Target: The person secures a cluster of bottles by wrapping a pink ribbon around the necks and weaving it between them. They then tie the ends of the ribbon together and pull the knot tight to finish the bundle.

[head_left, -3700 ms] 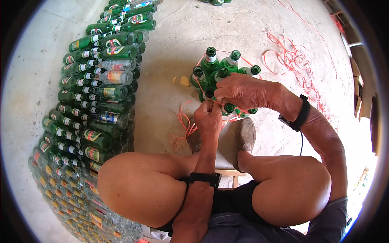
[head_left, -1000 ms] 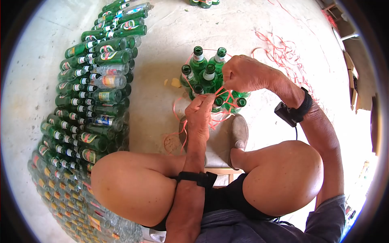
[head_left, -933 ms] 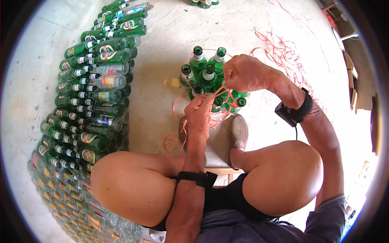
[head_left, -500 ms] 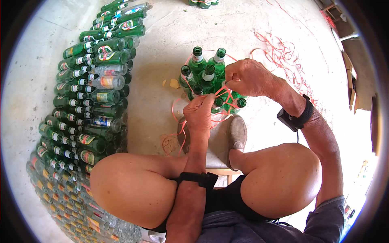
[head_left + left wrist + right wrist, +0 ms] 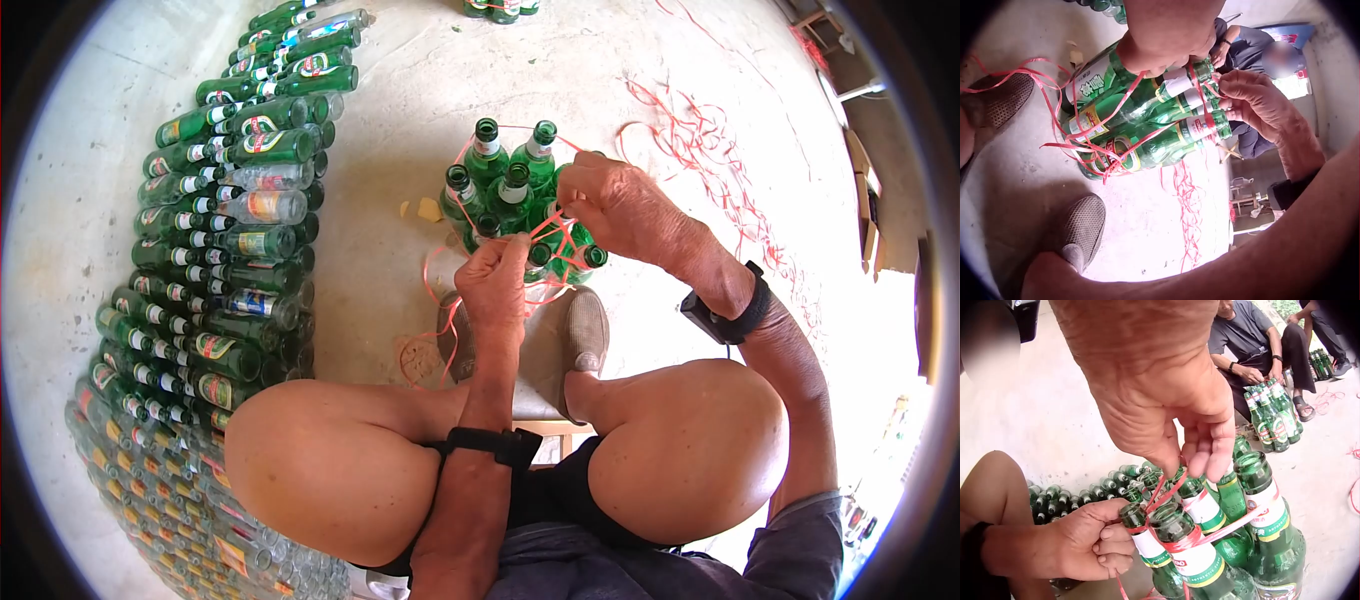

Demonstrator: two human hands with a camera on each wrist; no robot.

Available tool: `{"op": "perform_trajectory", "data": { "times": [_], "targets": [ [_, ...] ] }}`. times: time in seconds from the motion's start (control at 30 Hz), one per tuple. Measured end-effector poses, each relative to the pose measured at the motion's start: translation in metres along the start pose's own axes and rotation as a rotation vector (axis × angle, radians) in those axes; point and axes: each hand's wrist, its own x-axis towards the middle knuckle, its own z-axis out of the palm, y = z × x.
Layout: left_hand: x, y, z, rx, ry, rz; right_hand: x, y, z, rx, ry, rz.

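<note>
Several green glass bottles (image 5: 512, 206) stand upright in a tight cluster on the floor, with red plastic strap (image 5: 1229, 532) running round their necks. My left hand (image 5: 492, 285) pinches the strap low beside the near bottle necks, fingers curled in. Above the right side of the cluster, my right hand (image 5: 625, 208) pinches a loop of the same strap between thumb and fingertips, as the right wrist view shows. A short stretch of strap (image 5: 546, 224) spans the two hands. In the left wrist view, loose strap ends (image 5: 1110, 164) hang across the bottle labels.
A long stack of lying bottles (image 5: 262, 207) fills the floor on the left. Tangled red strap (image 5: 690, 135) lies to the right. My shoes (image 5: 587, 325) are close to the cluster. Another person (image 5: 1254, 347) sits beyond, beside a second bottle bundle (image 5: 1272, 419).
The hands, close together at the necks 3.7 s ago, have moved apart with strap between them. Over the last second my right hand has dropped slightly and turned; the left has barely moved.
</note>
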Motion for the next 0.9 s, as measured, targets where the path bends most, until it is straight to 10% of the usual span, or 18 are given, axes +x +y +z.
{"op": "perform_trajectory", "data": {
  "times": [0.9],
  "targets": [
    [-0.002,0.005,0.003,0.032,-0.007,-0.063,-0.004,0.012,0.009,0.339,0.025,0.4]
  ]
}}
